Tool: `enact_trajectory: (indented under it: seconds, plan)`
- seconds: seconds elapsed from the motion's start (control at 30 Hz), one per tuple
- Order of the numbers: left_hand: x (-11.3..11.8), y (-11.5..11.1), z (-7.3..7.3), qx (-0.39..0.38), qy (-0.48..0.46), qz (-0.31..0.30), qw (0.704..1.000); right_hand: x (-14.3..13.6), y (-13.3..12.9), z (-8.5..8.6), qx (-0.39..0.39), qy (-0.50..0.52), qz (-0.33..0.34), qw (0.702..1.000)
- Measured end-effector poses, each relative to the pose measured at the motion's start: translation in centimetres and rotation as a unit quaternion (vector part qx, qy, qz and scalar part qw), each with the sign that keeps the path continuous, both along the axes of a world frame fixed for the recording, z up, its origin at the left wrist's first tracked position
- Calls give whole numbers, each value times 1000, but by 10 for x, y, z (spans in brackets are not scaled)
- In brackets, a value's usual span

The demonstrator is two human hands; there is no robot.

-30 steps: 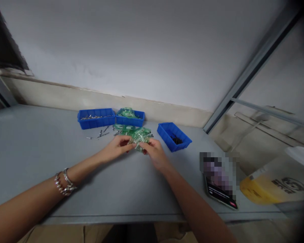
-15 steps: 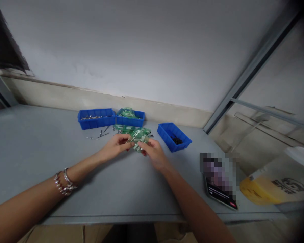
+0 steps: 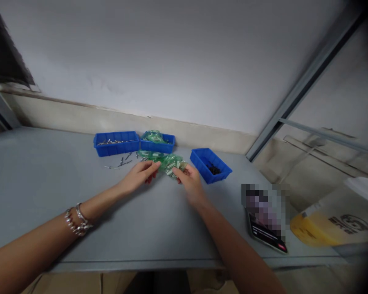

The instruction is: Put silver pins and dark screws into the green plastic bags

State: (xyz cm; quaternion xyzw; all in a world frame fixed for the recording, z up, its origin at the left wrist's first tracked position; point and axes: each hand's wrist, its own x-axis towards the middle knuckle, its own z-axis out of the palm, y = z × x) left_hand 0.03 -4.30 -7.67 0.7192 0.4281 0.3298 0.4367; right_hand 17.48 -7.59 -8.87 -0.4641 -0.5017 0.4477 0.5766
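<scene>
A green see-through plastic bag (image 3: 172, 165) of small pale metal pins is held up just over the table. My right hand (image 3: 190, 179) grips its right side, thumb in front and fingers behind. At the bag's left end, my left hand (image 3: 144, 171) pinches the green film between thumb and fingers. Just behind the hands, more green bags (image 3: 150, 154) lie on the table. Loose metal rivet-like pins (image 3: 122, 161) are scattered left of them.
A blue bin (image 3: 116, 149) of metal pins stands at the back left. Beside it, another blue bin (image 3: 157, 146) carries a green bag. A third blue bin (image 3: 207, 171) holds small dark parts. To the right are a phone (image 3: 263, 228) and a cup of yellow drink (image 3: 313, 230).
The bag and my right hand have shifted slightly right. My left hand has drawn away from the bag's middle to its left end, so more of the bag shows between my hands.
</scene>
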Motion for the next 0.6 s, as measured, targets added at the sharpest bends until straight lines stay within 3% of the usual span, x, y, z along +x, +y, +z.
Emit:
enact_trajectory:
  seconds: [0.07, 0.17, 0.27, 0.37, 0.47, 0.6]
  plan:
    - [-1, 3, -2, -22, 1, 19, 1000, 1, 1, -2, 4, -14, -29, 999]
    - [-1, 5, -5, -98, -34, -1, 995, 1, 2, -5, 54, -91, -52, 993]
    - [-1, 8, -8, -213, -100, -28, 972, 0, 0, -8, 146, -202, -51, 967]
    - [-1, 8, -7, -297, -153, -24, 942, -1, -2, -9, 191, -249, -27, 949]
    - [0, 5, -4, -313, -192, -17, 930, 0, -2, -10, 200, -265, -9, 943]
    - [1, 2, -4, -272, -213, -15, 938, 1, -1, -11, 207, -266, -12, 941]
